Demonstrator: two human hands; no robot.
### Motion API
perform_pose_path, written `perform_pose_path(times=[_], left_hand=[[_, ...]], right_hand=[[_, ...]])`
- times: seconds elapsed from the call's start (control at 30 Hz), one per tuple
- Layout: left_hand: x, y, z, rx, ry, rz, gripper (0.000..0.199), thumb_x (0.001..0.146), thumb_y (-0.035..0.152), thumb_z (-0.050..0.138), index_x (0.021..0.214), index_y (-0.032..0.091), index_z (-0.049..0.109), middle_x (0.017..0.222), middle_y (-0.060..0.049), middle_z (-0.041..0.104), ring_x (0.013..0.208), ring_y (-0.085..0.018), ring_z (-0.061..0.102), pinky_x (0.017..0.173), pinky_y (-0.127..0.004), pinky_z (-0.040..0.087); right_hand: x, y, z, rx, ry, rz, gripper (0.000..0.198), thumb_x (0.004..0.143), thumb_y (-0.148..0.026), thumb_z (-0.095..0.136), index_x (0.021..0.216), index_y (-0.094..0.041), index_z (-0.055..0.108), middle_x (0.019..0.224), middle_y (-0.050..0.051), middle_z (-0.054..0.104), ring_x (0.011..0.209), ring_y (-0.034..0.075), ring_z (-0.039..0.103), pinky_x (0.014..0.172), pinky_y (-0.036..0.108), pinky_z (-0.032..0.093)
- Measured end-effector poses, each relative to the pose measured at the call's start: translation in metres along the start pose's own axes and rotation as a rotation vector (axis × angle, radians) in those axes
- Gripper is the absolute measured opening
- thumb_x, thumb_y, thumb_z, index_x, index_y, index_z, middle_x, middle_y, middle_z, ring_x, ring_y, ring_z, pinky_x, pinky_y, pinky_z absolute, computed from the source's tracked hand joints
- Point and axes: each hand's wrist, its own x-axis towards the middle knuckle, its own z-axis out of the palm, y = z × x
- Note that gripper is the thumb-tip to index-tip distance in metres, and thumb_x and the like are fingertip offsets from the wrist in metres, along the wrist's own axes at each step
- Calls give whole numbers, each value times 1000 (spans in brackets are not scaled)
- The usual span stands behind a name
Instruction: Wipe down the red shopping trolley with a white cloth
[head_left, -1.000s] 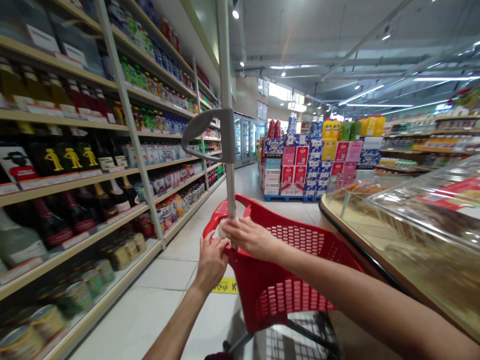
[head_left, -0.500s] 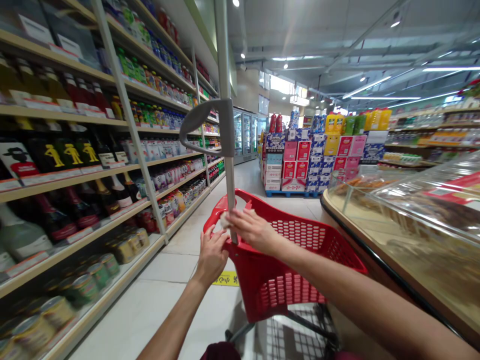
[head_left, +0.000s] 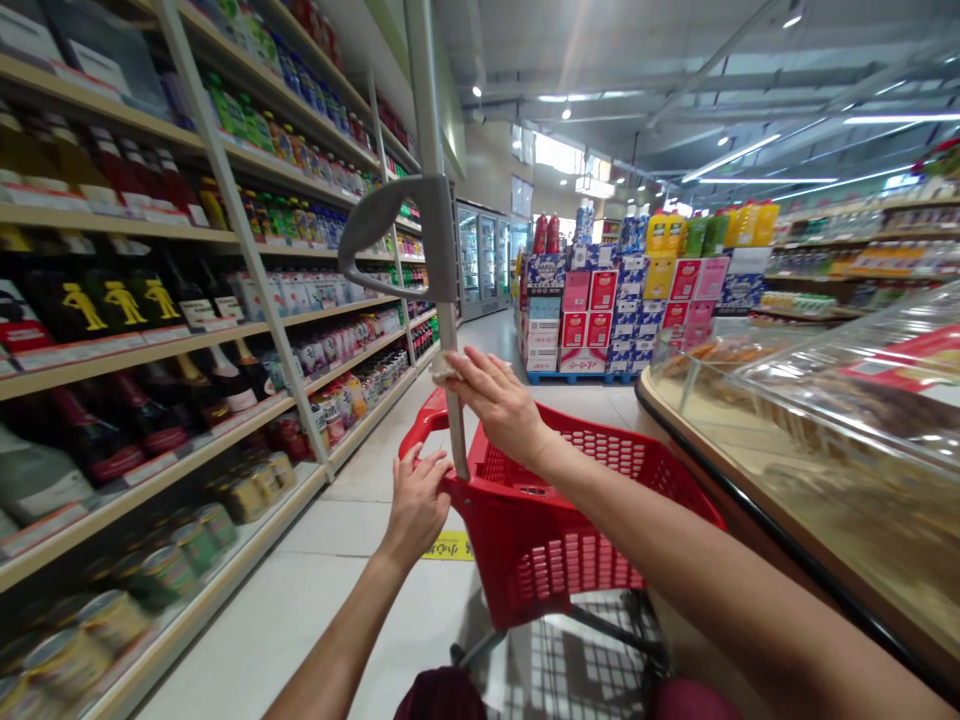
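Firmly steady the red cart (head_left: pixel 499 535) with the left hand (head_left: pixel 417 500), resting on its rim (head_left: pixel 424 424), grip unclear; with the right hand (head_left: pixel 501 408), grasping the pale cloth (head_left: pixel 442 369) against the metal pole (head_left: pixel 456 440), press evenly.

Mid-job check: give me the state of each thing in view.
Left hand: resting on the red basket
Right hand: holding the whitish cloth against the metal pole
Whitish cloth: bunched, partly hidden
Metal pole: standing up
Red basket: upright
Boxes: stacked
Cooler doors: too distant to tell
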Motion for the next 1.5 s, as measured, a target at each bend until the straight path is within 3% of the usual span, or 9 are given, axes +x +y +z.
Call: perform_pose_path(times=[0.17, 0.37, 0.57, 0.67, 0.83, 1.03, 1.23, 1.37, 1.5], left_hand=[[-1, -2, 2, -17, -13, 6, 38, 68, 10, 40, 101, 22, 55, 114, -3, 56, 118, -28, 31, 98, -55, 21], [-2, -4, 5, -11, 13, 17, 38, 67, 10, 40, 100, 23, 55, 114, -3, 55, 119, -28, 30, 98, -55, 20], [0, -2, 7, -23, 14, -6, 30, 69, 12, 40, 92, 22, 57, 111, -4, 57, 119, -28, 30, 98, -55, 19], [2, -2, 8, -13, 39, -11, 28, 68, 13, 41, 89, 22, 57, 109, -4, 58, 117, -29, 32, 96, -55, 22], [4, -9, 8, -3, 80, 101, 28, 69, 17, 43, 93, 22, 57, 106, -5, 58, 114, -28, 35, 95, -50, 28], [3, -8, 6, 11, 63, 97, 31, 70, 16, 40, 96, 21, 57, 107, -6, 58, 114, -29, 34, 95, -52, 27], [4, -8, 3, 1, 29, 117, 33, 71, 14, 39, 98, 21, 56, 108, -6, 57, 116, -26, 34, 97, -49, 27], [2, -8, 3, 17, 36, 115, 31, 70, 14, 40, 96, 20, 56, 108, -5, 57, 116, -27, 33, 97, -48, 28], [1, -8, 5, 29, 28, 94, 31, 70, 14, 41, 96, 21, 56, 109, -4, 57, 115, -27, 33, 97, -49, 27]], right_hand=[[-38, -20, 10, 115, -137, -74, 31, 87, -13, 35, 111, -15, 54, 126, 5, 47, 126, 18, 26, 101, 38, 31], [-75, -62, 23, 236, -56, 425, 36, 83, -12, 38, 116, -17, 51, 120, 9, 52, 115, 18, 43, 94, 36, 41], [-194, -31, -1, 85, -41, 766, 50, 69, 1, 34, 108, -18, 57, 110, 10, 58, 106, 22, 51, 88, 45, 45], [-197, -35, -4, 103, -11, 859, 51, 69, 2, 33, 109, -19, 57, 112, 9, 57, 108, 20, 50, 91, 43, 43], [-140, -70, 21, 222, -14, 715, 49, 75, -1, 36, 118, -19, 50, 124, 9, 49, 116, 18, 42, 95, 37, 40], [-165, -51, 5, 120, 33, 721, 48, 76, 1, 31, 117, -16, 50, 121, 12, 50, 116, 19, 42, 92, 41, 43], [-114, -78, 32, 169, 1, 436, 33, 86, -14, 38, 116, -18, 50, 125, 7, 48, 121, 18, 35, 97, 37, 38], [-169, -113, 53, 181, -247, 374, 26, 84, -17, 44, 106, -20, 57, 110, 4, 59, 105, 18, 49, 87, 33, 46], [-196, -109, 36, 138, -220, 490, 25, 84, -14, 42, 102, -19, 59, 105, 6, 61, 103, 18, 50, 84, 33, 48]])
